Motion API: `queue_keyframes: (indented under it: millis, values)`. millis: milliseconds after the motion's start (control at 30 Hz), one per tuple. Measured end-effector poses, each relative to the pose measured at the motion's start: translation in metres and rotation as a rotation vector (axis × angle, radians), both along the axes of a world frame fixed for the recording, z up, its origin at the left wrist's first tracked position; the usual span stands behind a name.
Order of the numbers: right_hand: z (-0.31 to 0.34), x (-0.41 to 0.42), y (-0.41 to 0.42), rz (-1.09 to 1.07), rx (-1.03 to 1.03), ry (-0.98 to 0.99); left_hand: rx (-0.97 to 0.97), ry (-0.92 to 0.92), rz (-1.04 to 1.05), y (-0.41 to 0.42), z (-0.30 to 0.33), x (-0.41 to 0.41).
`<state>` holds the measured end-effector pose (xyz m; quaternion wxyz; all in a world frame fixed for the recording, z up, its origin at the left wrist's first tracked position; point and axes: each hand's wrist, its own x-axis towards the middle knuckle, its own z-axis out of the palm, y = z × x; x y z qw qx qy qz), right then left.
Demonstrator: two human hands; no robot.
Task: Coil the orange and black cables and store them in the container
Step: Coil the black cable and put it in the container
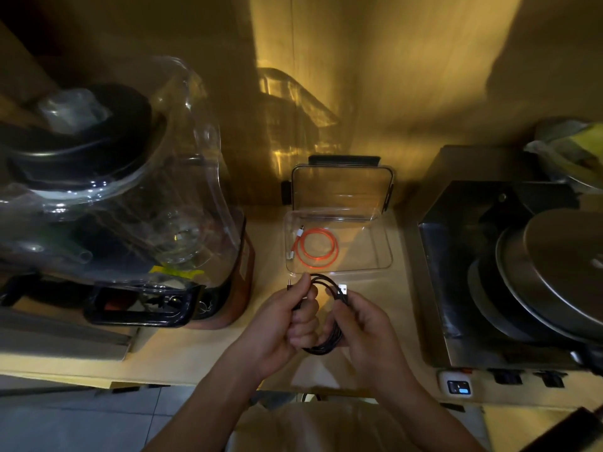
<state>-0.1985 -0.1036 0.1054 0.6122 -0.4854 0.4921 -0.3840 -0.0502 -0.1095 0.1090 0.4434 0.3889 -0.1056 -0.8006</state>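
Just above your hands in the frame sits the open container point(339, 270), orange cable point(315, 251) already coiled inside. Your left hand point(287, 324) and right hand point(365, 327) both grip the black cable point(329, 316) coil (basically wound), long axis pointing up-frame at it.

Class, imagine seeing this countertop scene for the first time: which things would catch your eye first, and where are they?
Probably the bright orange cable, coiled inside the clear container at the centre of the counter, its lid propped open behind. Just in front, the left hand and right hand hold a coiled black cable. A big clear blender jar looms at left.
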Motion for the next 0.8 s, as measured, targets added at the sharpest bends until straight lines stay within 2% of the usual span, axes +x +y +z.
queue_keyframes:
  millis: [133, 200, 300, 433, 600, 800]
  values:
    - [-0.002, 0.005, -0.004, 0.032, 0.076, 0.023, -0.008, -0.179, -0.046, 0.003, 0.003, -0.003]
    - [0.0, 0.007, -0.005, 0.031, 0.179, -0.055, 0.015, -0.207, -0.067, 0.003, 0.003, -0.002]
    - [0.004, 0.01, -0.005, 0.028, 0.378, -0.271, 0.087, -0.15, -0.073, 0.004, 0.002, 0.007]
    - [0.006, 0.022, -0.005, -0.059, 0.606, -0.555, 0.151, 0.028, -0.07, 0.001, 0.001, 0.022]
    - [0.014, 0.038, -0.003, -0.161, 0.707, -0.693, 0.193, 0.156, 0.032, 0.003, -0.006, 0.043]
    - [0.029, 0.054, 0.002, -0.238, 0.69, -0.724, 0.125, 0.1, 0.012, 0.007, 0.0, 0.058]
